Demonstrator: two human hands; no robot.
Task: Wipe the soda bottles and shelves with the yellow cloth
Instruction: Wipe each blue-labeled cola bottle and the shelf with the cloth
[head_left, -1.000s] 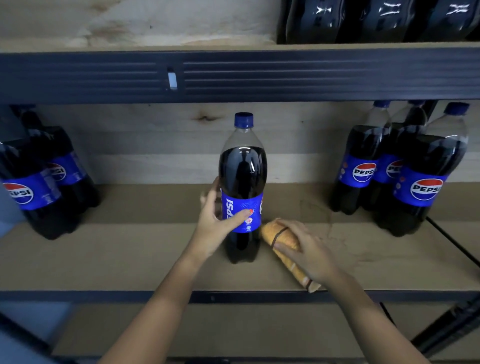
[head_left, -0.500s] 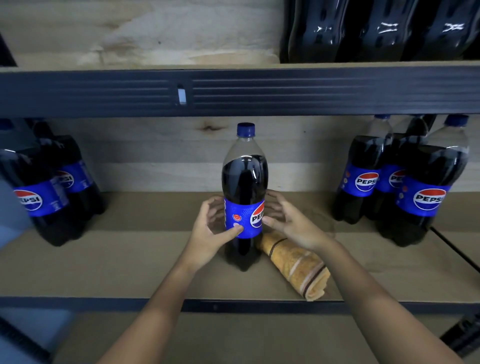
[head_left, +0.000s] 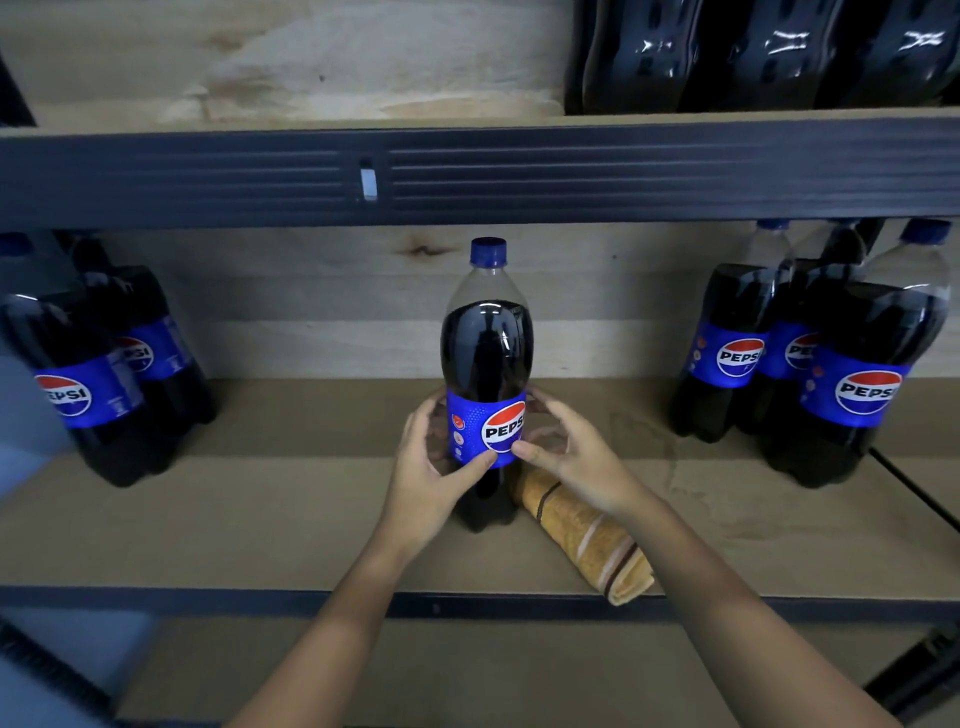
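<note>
Rotated since 0.5 s ago: centre bottle (head_left: 487, 384), logo now forward. Gripped at label by left hand (head_left: 426, 470) and right hand (head_left: 563, 457). Yellow cloth (head_left: 584, 540) released, touching bottle base, right. Risk: tipping if twisted off-axis.

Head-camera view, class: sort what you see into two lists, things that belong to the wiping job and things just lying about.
Part of the job:
- centre soda bottle, gripped by the left hand and right hand
- yellow cloth, rolled on the shelf board
- bottles at left and right
- upper-shelf bottles

Just there:
- black cable
- white clip
</note>
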